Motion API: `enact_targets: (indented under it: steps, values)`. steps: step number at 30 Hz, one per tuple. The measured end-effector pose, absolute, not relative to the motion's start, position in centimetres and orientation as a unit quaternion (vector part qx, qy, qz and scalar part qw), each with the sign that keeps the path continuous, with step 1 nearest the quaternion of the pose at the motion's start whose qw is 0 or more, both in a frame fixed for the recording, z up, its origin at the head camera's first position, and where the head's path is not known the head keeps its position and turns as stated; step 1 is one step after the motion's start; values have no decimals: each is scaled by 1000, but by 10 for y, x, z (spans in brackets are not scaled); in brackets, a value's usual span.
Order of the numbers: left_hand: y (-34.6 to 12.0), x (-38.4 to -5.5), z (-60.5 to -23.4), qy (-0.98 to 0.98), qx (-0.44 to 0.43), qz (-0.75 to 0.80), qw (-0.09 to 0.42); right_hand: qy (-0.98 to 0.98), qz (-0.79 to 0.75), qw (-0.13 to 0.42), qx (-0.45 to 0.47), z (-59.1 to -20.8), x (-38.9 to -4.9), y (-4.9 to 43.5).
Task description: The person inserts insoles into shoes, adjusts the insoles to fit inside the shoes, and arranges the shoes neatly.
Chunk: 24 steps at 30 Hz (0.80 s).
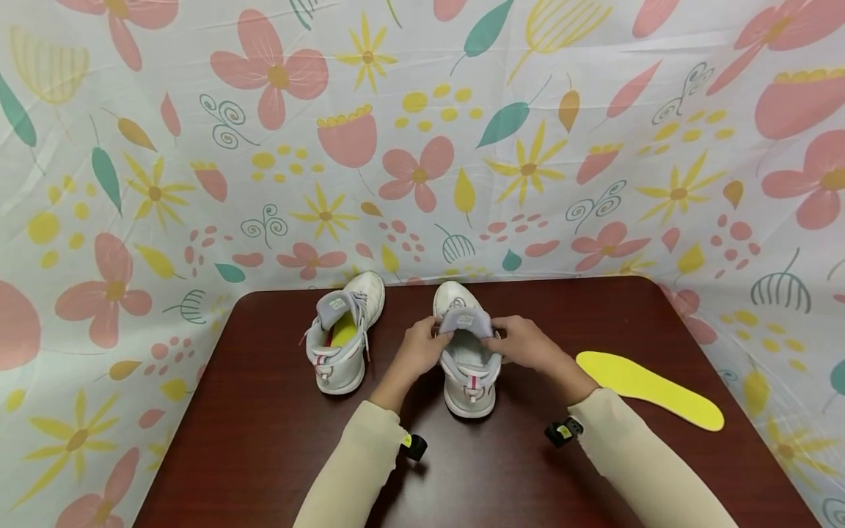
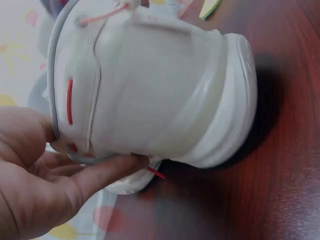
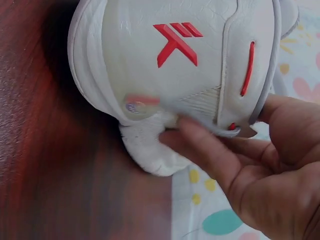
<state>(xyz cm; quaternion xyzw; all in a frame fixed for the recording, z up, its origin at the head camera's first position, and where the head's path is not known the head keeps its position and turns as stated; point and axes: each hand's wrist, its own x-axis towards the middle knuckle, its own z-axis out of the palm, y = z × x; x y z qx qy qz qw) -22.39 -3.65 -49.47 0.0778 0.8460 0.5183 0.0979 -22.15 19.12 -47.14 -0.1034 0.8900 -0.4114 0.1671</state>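
Observation:
A white sneaker stands on the table in the head view, heel toward me, its grey tongue raised. My left hand pinches the left edge of its opening, thumb at the inner side. On the opposite edge, my right hand pinches the collar in the same way. The left wrist view shows the sneaker's plain side and fingers by the lace. Red marks decorate the side in the right wrist view, where a lace end hangs beside the fingers. Inside the opening, a pale grey lining shows.
Another white sneaker stands to the left, with a yellow insole inside. A loose yellow insole lies right of my right forearm. The dark red table meets a flower-print cloth at its back edge.

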Motion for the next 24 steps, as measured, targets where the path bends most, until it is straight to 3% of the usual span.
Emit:
enact_targets:
  steps: [10, 24]
  values:
    - [-44, -225, -501, 781, 60, 606, 140, 827, -526, 183, -71, -487, -221, 199]
    - [-39, -216, -507, 846, 58, 525, 77, 923, -366, 101, -66, -493, -209, 194]
